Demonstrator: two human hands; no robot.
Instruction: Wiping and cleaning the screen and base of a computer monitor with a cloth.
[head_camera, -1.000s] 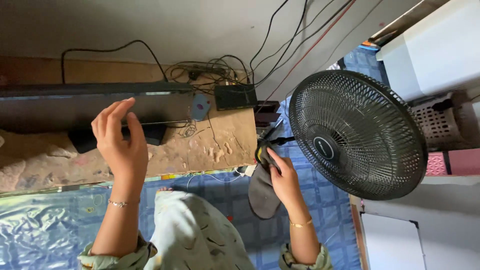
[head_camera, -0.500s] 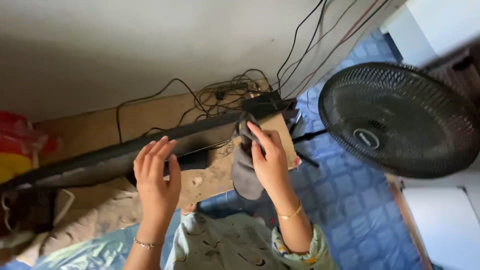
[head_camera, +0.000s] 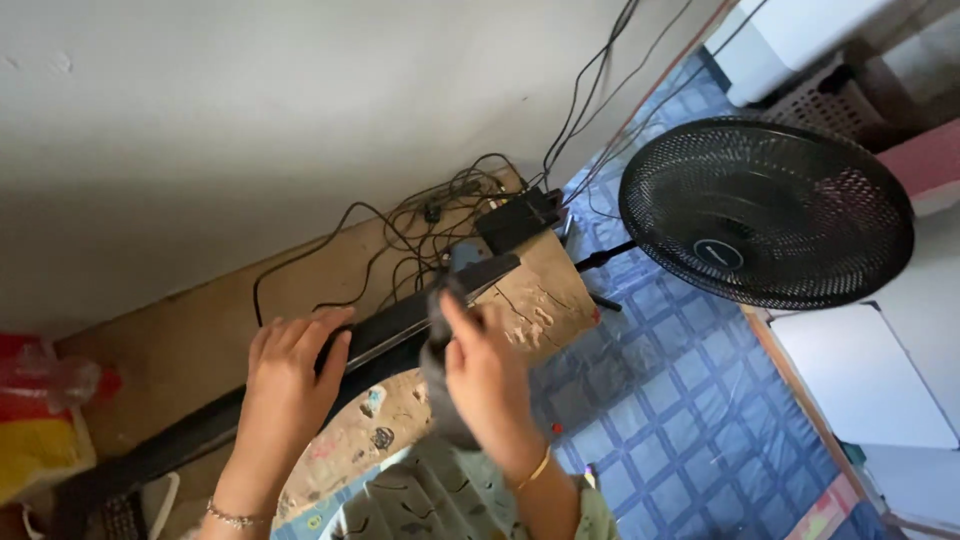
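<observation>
My right hand (head_camera: 487, 385) grips a dark grey cloth (head_camera: 438, 378) and holds it up against the top edge of a long black flat screen (head_camera: 402, 322) that stands on a worn brown table (head_camera: 545, 290). My left hand (head_camera: 288, 385) rests with fingers spread on the screen's top edge, a little to the left of the cloth. A small black box (head_camera: 517, 220) sits behind the screen's right end among tangled black cables (head_camera: 420, 215).
A black pedestal fan (head_camera: 765, 210) stands to the right over a blue checked floor (head_camera: 670, 400). A white wall (head_camera: 250, 120) runs behind the table. White furniture (head_camera: 860, 375) lies at the right, a red and yellow bag (head_camera: 40, 420) at the left.
The view swung left. My right hand carried the cloth leftward along the screen's top edge, and my left hand came down from the air onto the screen.
</observation>
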